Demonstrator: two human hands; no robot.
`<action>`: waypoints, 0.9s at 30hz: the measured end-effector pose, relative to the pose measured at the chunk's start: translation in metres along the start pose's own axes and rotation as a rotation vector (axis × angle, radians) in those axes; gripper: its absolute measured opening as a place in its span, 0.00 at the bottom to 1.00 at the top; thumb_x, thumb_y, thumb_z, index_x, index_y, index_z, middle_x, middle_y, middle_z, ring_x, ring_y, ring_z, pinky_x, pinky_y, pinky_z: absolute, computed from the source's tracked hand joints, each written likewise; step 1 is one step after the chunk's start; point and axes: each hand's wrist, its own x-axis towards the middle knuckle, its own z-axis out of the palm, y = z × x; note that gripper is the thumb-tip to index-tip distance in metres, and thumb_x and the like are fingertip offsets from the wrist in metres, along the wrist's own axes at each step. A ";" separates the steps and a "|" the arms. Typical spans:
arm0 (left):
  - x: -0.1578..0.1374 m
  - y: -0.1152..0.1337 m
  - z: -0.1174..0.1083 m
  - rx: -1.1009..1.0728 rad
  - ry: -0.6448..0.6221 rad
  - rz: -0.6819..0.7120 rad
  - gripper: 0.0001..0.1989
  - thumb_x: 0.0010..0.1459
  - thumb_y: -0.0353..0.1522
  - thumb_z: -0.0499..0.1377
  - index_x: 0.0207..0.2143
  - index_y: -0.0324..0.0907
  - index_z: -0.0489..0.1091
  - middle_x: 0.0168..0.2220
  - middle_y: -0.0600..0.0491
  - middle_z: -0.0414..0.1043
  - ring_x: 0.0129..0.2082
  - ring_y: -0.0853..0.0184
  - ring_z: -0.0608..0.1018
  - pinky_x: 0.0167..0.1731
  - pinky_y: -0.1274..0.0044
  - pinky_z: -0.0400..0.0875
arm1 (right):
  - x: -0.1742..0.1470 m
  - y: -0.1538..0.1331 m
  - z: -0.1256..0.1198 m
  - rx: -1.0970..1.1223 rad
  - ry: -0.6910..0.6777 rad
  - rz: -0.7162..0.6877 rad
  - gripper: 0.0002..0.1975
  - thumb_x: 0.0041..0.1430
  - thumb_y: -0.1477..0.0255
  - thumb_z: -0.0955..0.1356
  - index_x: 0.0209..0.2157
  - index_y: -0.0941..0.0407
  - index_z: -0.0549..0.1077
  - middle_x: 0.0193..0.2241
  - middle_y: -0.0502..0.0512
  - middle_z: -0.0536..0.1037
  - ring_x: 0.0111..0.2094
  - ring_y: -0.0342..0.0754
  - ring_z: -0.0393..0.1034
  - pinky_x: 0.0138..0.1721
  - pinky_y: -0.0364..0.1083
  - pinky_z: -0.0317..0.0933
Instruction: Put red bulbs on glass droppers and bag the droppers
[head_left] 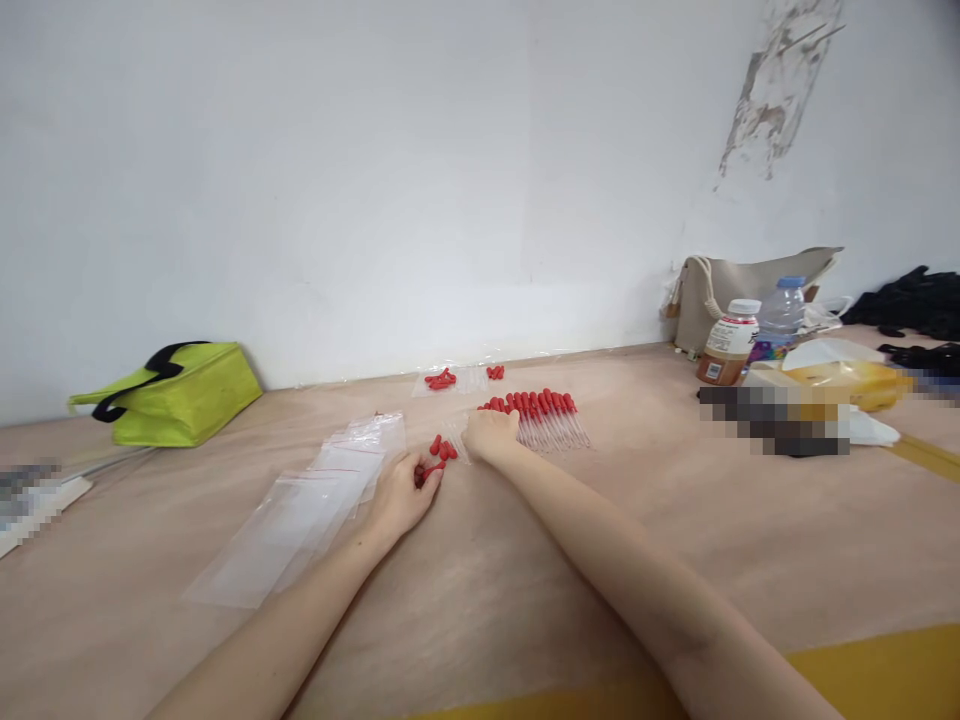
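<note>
My left hand [401, 490] has its fingers curled in a pinch around a red rubber dropper bulb [433, 469]. Just beyond its fingertips lie a few loose red bulbs [444, 450]. My right hand [491, 433] is curled over the table, its fingertips mostly hidden, beside several thin clear glass tubes [456, 440]; what it holds, if anything, cannot be made out. To its right runs a neat row of droppers [551, 425], red bulbs on clear tubes, partly covered by the hand. Farther back, more red bulbs [440, 379] and clear tubes [472, 378] lie on clear plastic.
Clear zip bags [300, 510] lie overlapping left of my left hand. A lime-green bag [184, 400] stands at the back left. At the right are a beige bag [697, 300], a tea bottle [729, 345], a water bottle [784, 310] and a yellow packet [862, 385]. A white wall borders the table.
</note>
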 end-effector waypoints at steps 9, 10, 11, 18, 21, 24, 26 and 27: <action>-0.014 0.017 -0.004 -0.273 -0.131 0.148 0.09 0.58 0.34 0.47 0.39 0.41 0.63 0.37 0.51 0.69 0.35 0.66 0.72 0.35 0.75 0.65 | -0.065 0.100 0.021 0.379 0.281 -0.365 0.10 0.59 0.74 0.54 0.39 0.60 0.60 0.25 0.55 0.71 0.24 0.45 0.63 0.27 0.44 0.55; -0.016 0.021 -0.001 -0.304 -0.154 0.155 0.11 0.59 0.34 0.47 0.41 0.42 0.63 0.40 0.50 0.69 0.37 0.65 0.71 0.37 0.74 0.64 | -0.071 0.108 0.026 0.413 0.308 -0.410 0.10 0.59 0.75 0.54 0.41 0.60 0.59 0.25 0.54 0.70 0.25 0.45 0.63 0.29 0.44 0.56; -0.018 0.025 0.001 -0.328 -0.181 0.160 0.12 0.59 0.34 0.46 0.43 0.42 0.63 0.41 0.50 0.69 0.39 0.64 0.71 0.38 0.73 0.64 | -0.076 0.113 0.031 0.432 0.335 -0.447 0.11 0.58 0.76 0.54 0.43 0.59 0.59 0.25 0.54 0.70 0.27 0.46 0.63 0.31 0.45 0.56; -0.029 0.044 0.005 -0.415 -0.282 0.189 0.12 0.61 0.35 0.46 0.37 0.41 0.66 0.28 0.54 0.69 0.28 0.68 0.71 0.30 0.79 0.65 | -0.095 0.109 0.037 0.442 0.432 -0.617 0.11 0.59 0.77 0.55 0.39 0.56 0.65 0.34 0.55 0.71 0.36 0.46 0.64 0.39 0.46 0.54; -0.031 0.045 0.003 -0.428 -0.282 0.204 0.11 0.60 0.35 0.46 0.37 0.41 0.66 0.31 0.53 0.70 0.32 0.67 0.71 0.33 0.78 0.64 | -0.101 0.103 0.035 0.383 0.424 -0.660 0.10 0.60 0.75 0.55 0.37 0.57 0.65 0.33 0.55 0.72 0.34 0.45 0.64 0.39 0.47 0.52; -0.031 0.044 0.004 -0.439 -0.284 0.212 0.11 0.60 0.35 0.47 0.37 0.41 0.66 0.33 0.52 0.70 0.34 0.66 0.72 0.35 0.77 0.65 | -0.103 0.102 0.035 0.327 0.431 -0.671 0.09 0.61 0.73 0.55 0.36 0.57 0.65 0.30 0.55 0.73 0.31 0.44 0.65 0.39 0.47 0.50; -0.031 0.044 0.005 -0.445 -0.281 0.217 0.11 0.60 0.35 0.47 0.38 0.41 0.65 0.33 0.52 0.70 0.34 0.66 0.71 0.36 0.76 0.65 | -0.103 0.102 0.036 0.308 0.431 -0.673 0.09 0.61 0.73 0.55 0.36 0.58 0.65 0.30 0.54 0.73 0.30 0.44 0.65 0.39 0.47 0.49; -0.031 0.044 0.005 -0.447 -0.281 0.218 0.11 0.60 0.35 0.47 0.38 0.41 0.65 0.34 0.52 0.70 0.34 0.66 0.71 0.37 0.76 0.65 | -0.103 0.102 0.036 0.302 0.429 -0.675 0.10 0.61 0.73 0.55 0.37 0.58 0.65 0.29 0.54 0.73 0.30 0.44 0.65 0.39 0.47 0.49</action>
